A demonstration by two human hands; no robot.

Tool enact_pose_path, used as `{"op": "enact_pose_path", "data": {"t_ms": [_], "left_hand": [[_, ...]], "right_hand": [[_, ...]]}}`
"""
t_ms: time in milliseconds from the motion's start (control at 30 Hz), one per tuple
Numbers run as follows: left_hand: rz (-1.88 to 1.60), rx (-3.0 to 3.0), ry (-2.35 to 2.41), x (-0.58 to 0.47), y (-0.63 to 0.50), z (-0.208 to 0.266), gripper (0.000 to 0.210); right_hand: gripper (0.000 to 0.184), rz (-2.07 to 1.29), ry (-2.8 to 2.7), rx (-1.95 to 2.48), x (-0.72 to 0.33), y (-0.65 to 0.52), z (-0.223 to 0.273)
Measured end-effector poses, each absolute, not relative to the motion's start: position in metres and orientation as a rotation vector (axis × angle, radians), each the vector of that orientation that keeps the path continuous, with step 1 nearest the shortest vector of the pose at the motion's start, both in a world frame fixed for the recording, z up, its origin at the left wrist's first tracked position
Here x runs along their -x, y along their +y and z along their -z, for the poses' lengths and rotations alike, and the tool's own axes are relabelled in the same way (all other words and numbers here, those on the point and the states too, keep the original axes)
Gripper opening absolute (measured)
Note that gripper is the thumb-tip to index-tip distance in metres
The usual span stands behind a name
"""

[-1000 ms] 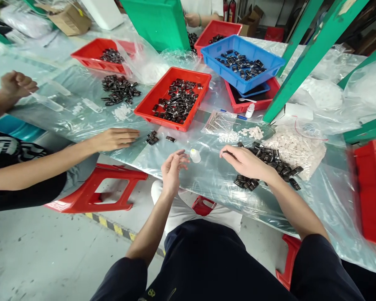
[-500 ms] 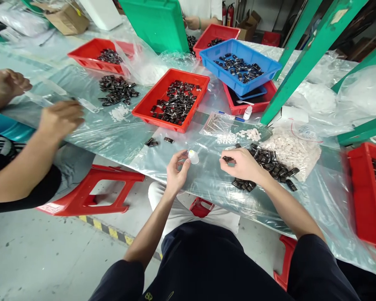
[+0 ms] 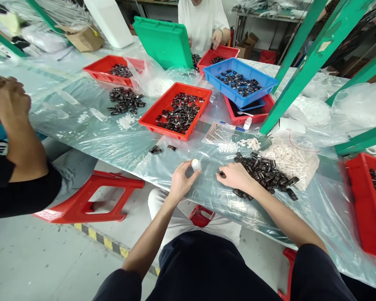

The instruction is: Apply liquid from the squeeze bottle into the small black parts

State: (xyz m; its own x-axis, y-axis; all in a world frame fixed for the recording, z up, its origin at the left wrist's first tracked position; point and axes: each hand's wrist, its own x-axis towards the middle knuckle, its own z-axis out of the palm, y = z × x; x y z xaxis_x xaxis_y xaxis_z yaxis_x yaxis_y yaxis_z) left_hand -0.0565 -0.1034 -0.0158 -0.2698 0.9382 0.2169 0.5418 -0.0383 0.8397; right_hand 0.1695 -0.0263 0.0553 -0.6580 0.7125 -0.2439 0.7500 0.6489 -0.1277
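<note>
Left hand (image 3: 179, 180): fingers pinching the bottle (image 3: 196, 164).
Right hand (image 3: 237, 177): at the bottle's 3 o'clock, fingers closed on one black piece (image 3: 222, 174), apart from the bottle.
Heap (image 3: 265, 170): 3 o'clock, beyond that hand, plenty left, I judge.
Loose pieces (image 3: 172, 148): 10 o'clock, a few on the tabletop (image 3: 207, 188).
Tray (image 3: 163, 129): 11 o'clock, holds many; whether finished, I can't tell.

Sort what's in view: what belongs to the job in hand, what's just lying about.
Likely the job:
small bottle in the left hand
black piece in the right hand
pile of black pieces

Apparently lying about:
cardboard box
tall white container
</note>
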Motion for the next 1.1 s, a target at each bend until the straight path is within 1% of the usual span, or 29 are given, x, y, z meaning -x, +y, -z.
{"op": "enact_pose_path", "data": {"t_ms": [67, 133, 267, 367, 467, 567, 700, 933, 1100], "left_hand": [[-1.282, -1.499, 1.829, 0.056, -0.104, 0.015, 0.037], [-1.352, -1.412, 1.794, 0.054, -0.107, 0.012, 0.042], [-1.551, -1.212, 1.535, 0.050, -0.113, 0.003, 0.043], [-1.649, -1.124, 1.434, 0.047, -0.116, -0.004, 0.048], [-1.675, -1.136, 1.419, 0.045, -0.117, -0.012, 0.053], [-1.677, -1.168, 1.371, 0.043, -0.118, -0.019, 0.054], [-1.694, -1.161, 1.340, 0.040, -0.120, -0.028, 0.055], [-1.688, -1.204, 1.434, 0.039, -0.125, -0.036, 0.048], [-1.670, -1.182, 1.460, 0.043, -0.124, -0.032, 0.048]], "right_hand": [[0.041, 0.407, 2.701, -1.258, -0.171, -0.025, -0.059], [0.036, 0.594, 2.735, -1.318, -0.175, -0.023, -0.065], [0.018, 1.242, 2.801, -1.322, -0.188, -0.013, -0.075], [0.011, 1.584, 2.843, -1.291, -0.197, -0.007, -0.076], [0.012, 1.791, 2.840, -1.266, -0.198, -0.008, -0.077], [0.015, 1.987, 2.788, -1.162, -0.193, -0.013, -0.081], [0.015, 2.158, 2.739, -1.085, -0.188, -0.022, -0.087], [0.021, 2.241, 2.751, -1.100, -0.186, -0.025, -0.084], [0.020, 2.306, 2.743, -1.061, -0.185, -0.025, -0.083]]}}
